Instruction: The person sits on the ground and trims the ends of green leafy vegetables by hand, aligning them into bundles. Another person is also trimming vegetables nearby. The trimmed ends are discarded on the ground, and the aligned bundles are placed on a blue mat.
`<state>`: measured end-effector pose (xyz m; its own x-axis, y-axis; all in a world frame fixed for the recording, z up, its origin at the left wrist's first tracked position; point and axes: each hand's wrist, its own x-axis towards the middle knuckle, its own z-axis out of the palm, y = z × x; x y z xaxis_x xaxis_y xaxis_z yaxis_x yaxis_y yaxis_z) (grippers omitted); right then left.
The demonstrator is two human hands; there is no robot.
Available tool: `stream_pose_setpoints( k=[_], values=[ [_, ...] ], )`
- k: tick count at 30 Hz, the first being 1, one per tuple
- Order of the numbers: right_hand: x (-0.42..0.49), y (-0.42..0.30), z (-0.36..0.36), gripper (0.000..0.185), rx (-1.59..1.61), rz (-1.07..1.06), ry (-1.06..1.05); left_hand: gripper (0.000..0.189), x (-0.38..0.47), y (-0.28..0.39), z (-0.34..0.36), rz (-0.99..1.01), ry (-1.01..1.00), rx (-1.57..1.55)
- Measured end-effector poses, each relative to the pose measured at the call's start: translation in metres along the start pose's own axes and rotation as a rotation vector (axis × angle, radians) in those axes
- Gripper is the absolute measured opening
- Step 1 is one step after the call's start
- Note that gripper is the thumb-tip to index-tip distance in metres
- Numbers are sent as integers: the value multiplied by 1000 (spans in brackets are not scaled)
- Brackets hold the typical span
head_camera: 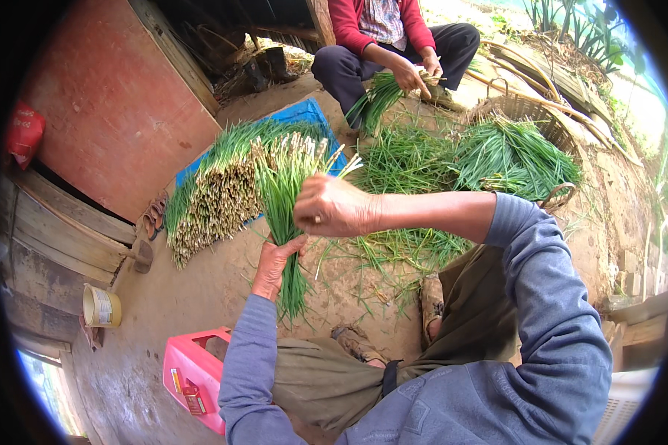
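My left hand (277,264) grips a bunch of long green chive-like stalks (278,197) around its lower leafy part. The pale root ends point up and away from me, and leaf tips hang below the hand. Slightly blurred, my right hand (337,207) is curled at the right side of the bunch. A few pale stalk ends stick out just beyond it; whether its fingers pinch any of them is hidden. Behind the bunch lies a large stack of the same stalks (217,206), cut ends facing me, on a blue sheet (306,111).
Loose green leaves (406,161) litter the dirt floor. A wicker basket (534,114) heaped with greens (512,153) stands right. Opposite, a seated person (395,50) holds another bunch (384,97). A pink plastic stool (192,372) and a yellowish tub (101,306) are at left.
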<state>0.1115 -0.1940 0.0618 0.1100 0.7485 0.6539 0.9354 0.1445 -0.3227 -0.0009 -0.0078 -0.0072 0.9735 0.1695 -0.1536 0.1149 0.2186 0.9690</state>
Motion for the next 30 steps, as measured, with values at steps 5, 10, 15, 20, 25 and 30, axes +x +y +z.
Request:
stream_pose_setpoints(
  k=[5, 10, 15, 20, 25, 30],
  values=[
    [-11, -46, 1, 13, 647, 220, -500, 27, -1, 4, -4, 17, 41, 7],
    [-14, -33, -13, 19, 615, 233, -963, 23, -1, 5, -16, 4, 37, -6],
    [3, 14, -38, 21, 385, 623, -510, 23, 0, 1, -21, -22, 28, -30],
    [22, 42, -46, 29, 596, 812, 33, 24, 3, -2, -18, -8, -45, -18],
    [20, 55, -38, 34, 654, 958, 86, 25, 0, -4, -14, -56, -62, 17],
    [14, 63, -28, 29, 744, 1022, 91, 25, -1, -5, -12, -62, -96, 35]
  ],
)
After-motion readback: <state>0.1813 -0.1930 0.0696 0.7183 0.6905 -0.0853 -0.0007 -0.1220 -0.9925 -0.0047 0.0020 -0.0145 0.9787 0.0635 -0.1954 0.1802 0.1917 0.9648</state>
